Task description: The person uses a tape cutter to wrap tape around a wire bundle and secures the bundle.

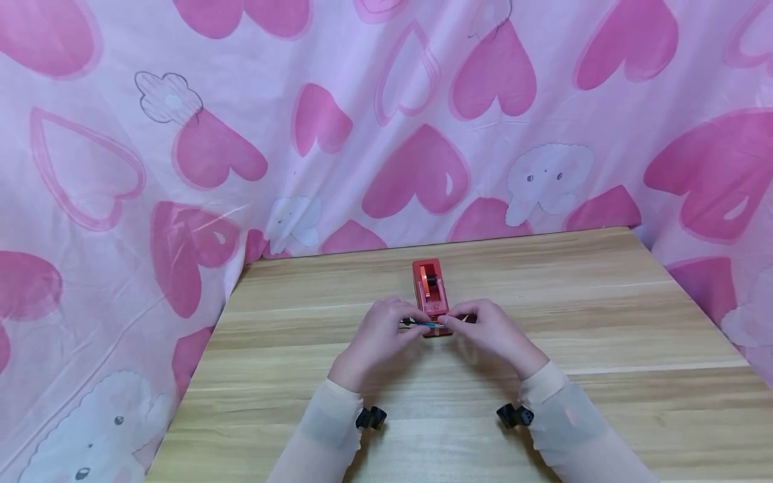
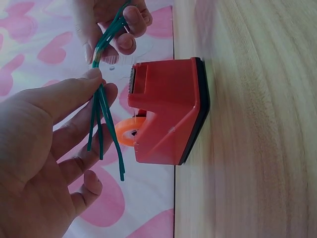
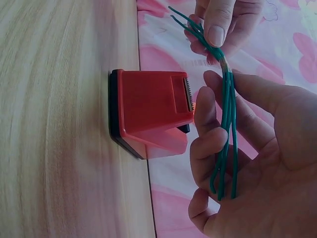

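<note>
A bundle of several thin green wires [image 3: 227, 94] is held between both hands. A tan, tape-like band [image 3: 224, 63] wraps it near the middle. In the left wrist view, my left hand [image 1: 382, 333] pinches the bundle between thumb and index finger on one side of the band, and loose wire ends hang past its fingers. On the band's other side, my right hand [image 1: 492, 335] holds the wires, whose ends lie across its curled fingers and palm in the right wrist view. Just behind the hands stands a red tape dispenser [image 2: 171, 99] with an orange roll core [image 2: 125, 132].
The dispenser's black base [image 2: 202, 104] rests on the wood-grain table [image 1: 290, 376]. Its toothed cutter [image 3: 188, 94] faces up, close to the fingers. A pink heart-patterned cloth [image 1: 417, 174] hangs behind the table and at both sides.
</note>
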Available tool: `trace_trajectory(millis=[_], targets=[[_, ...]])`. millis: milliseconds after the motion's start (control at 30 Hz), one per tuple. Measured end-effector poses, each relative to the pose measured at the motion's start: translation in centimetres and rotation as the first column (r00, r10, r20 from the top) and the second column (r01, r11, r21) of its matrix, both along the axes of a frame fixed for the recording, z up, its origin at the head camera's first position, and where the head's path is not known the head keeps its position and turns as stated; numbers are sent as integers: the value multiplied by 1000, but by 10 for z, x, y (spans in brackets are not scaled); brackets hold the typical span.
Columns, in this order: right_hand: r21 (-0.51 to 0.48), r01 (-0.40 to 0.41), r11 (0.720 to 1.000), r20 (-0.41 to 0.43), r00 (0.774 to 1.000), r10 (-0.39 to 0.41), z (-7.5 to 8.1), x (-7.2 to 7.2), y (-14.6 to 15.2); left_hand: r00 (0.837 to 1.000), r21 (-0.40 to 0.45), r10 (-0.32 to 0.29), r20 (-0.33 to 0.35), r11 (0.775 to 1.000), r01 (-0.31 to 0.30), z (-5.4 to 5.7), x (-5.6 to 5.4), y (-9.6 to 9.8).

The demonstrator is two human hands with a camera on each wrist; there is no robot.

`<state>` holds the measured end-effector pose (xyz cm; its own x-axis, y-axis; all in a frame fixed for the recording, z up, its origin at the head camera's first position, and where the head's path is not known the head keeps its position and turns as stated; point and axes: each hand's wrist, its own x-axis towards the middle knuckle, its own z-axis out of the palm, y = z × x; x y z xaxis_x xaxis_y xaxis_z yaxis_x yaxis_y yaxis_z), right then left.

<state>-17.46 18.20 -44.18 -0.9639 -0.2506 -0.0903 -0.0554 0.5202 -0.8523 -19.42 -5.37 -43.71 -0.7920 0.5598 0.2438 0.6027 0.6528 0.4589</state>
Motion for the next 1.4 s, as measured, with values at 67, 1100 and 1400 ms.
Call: trace_trajectory(millis=[67, 1100, 1400], targets=[[-4, -7, 1000, 0, 1000, 7, -1, 0, 0, 1000, 2, 5, -2, 1000, -5, -1, 0, 0], [-22, -17, 1000, -101, 995, 15, -6, 6, -5, 999, 35, -1, 47, 999, -1, 0, 1, -4], [6, 29, 1000, -177, 984, -28, -9, 6, -9, 994, 71, -2, 106, 997, -5, 2, 4, -5]])
